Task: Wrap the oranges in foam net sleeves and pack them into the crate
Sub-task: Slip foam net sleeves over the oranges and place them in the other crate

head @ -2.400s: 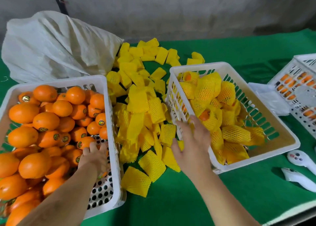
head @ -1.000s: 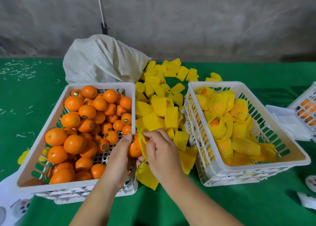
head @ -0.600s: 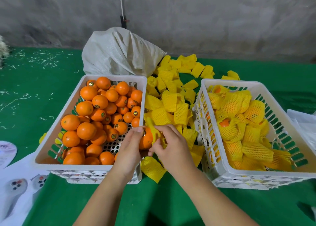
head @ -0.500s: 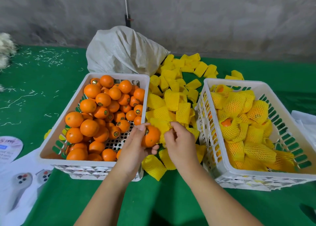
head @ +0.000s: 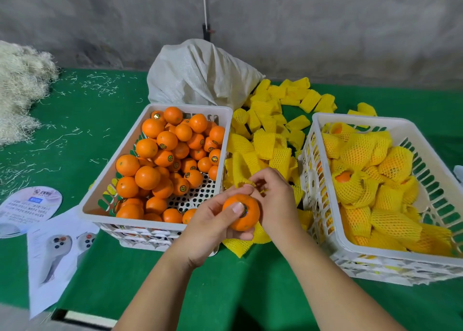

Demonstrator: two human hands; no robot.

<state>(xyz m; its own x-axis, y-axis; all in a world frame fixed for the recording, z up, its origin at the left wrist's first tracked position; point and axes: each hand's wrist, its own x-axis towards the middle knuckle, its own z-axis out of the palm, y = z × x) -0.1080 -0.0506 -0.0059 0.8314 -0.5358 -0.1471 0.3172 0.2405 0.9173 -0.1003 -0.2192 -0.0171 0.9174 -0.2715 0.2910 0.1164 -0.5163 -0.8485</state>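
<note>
Left hand [head: 208,228]: grips a bare orange [head: 241,212] from below and the side, thumb pressed on top beside its small sticker.
Right hand [head: 276,200]: fingers curled, pinching the edge of a yellow foam sleeve [head: 239,174] just above the orange; the palm lies close against the fruit's right side.
Held orange: between both hands, unwrapped, above the gap between the two crates.
Left crate [head: 160,226]: white plastic, directly left of the left hand, filled with loose oranges [head: 160,160], many bearing stickers.
Right crate [head: 323,233]: white plastic, just right of the right hand, holding wrapped oranges [head: 360,180] in yellow netting.
Sleeve pile [head: 268,130]: loose yellow sleeves spread on the green tabletop [head: 225,288] beyond the hands, between the crates; a few also lie under the hands.
Sack [head: 200,77]: pale woven bag behind the left crate, well beyond the hands.
Papers [head: 47,250]: printed leaflets on the tabletop, far left of the left hand.
Straw-like fibres [head: 20,87]: a pale heap at the far left edge.
</note>
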